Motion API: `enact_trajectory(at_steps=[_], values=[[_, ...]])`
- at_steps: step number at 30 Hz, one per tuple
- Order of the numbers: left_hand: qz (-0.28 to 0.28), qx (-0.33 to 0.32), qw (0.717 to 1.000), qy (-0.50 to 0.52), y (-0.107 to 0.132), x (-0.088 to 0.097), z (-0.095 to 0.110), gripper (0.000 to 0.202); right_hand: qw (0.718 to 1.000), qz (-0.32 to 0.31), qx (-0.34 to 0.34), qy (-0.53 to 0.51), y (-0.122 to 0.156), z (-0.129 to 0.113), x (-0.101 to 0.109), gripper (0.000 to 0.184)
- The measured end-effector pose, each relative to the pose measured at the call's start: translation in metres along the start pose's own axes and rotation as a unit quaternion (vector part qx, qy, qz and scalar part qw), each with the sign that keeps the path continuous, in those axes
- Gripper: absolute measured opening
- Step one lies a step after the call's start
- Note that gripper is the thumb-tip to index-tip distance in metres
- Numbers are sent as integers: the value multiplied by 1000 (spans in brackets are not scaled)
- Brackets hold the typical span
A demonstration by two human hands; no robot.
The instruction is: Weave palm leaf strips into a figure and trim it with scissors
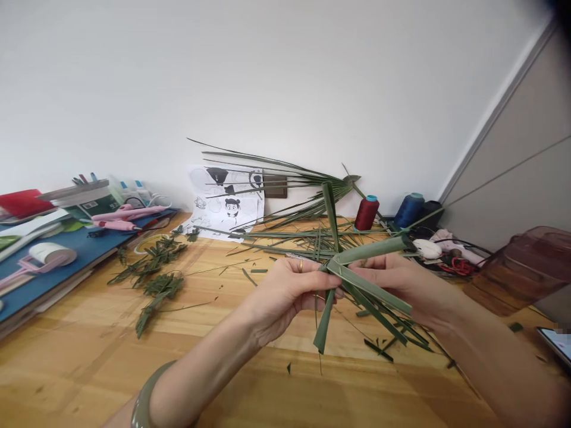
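Note:
A bundle of crossed green palm leaf strips (375, 284) is held up over the table, its ends sticking out up, down and to the right. My left hand (297, 285) is closed, thumb and fingers pinching the strips near their crossing. From the other side my right hand (388, 273) is also closed on the strips, with its fingers partly hidden behind the leaves. Below my hands, cut leaf scraps (383, 348) lie on the wooden table (250, 380).
A palm frond (312, 178) leans by the wall above a printed drawing sheet (229, 208). Thread spools, red (366, 214) and blue (409, 211), stand behind. Woven leaf pieces (160, 285) lie left, near pink glue guns (127, 217). A brownish translucent box (526, 267) is at right.

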State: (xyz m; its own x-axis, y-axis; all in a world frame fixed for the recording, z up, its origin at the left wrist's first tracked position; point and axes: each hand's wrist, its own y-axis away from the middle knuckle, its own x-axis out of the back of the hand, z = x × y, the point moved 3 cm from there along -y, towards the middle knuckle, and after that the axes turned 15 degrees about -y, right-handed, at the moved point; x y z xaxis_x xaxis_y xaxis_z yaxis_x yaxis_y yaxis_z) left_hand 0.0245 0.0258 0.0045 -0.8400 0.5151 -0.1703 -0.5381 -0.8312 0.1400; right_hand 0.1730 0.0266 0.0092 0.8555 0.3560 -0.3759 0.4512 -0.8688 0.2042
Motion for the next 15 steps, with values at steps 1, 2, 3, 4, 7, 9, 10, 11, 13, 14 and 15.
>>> enact_trajectory(at_steps=[1,2,3,4,7,9,10,11,13,14,15], values=[[2,0,1000,-2,0,0,0,7,1000,-5,-2,-11,-1,1,0,14],[3,0,1000,-3,1,0,1,7,1000,-9,-2,-18,-2,1,0,14],[3,0,1000,-3,1,0,1,7,1000,-11,0,-21,-3,1,0,13],[3,-1,1000,-2,1,0,2,7,1000,-13,3,-24,-4,1,0,13],[0,-5,1000,4,1,0,3,6,999,-15,6,-31,-4,0,0,14],[0,-4,1000,7,1,0,3,6,999,-12,8,-32,-4,0,-1,14],[0,-3,1000,9,1,0,3,5,999,-11,7,-33,-4,0,-1,14],[0,-3,1000,10,1,0,3,5,999,-8,5,-34,-3,0,-2,13],[-1,-6,1000,10,1,0,2,5,999,-3,-3,-37,-2,0,-3,13],[-2,-8,1000,10,2,0,2,6,999,-1,-7,-40,-2,1,-3,14],[-4,-9,1000,10,2,0,2,6,999,1,-10,-42,-2,1,-3,14]])
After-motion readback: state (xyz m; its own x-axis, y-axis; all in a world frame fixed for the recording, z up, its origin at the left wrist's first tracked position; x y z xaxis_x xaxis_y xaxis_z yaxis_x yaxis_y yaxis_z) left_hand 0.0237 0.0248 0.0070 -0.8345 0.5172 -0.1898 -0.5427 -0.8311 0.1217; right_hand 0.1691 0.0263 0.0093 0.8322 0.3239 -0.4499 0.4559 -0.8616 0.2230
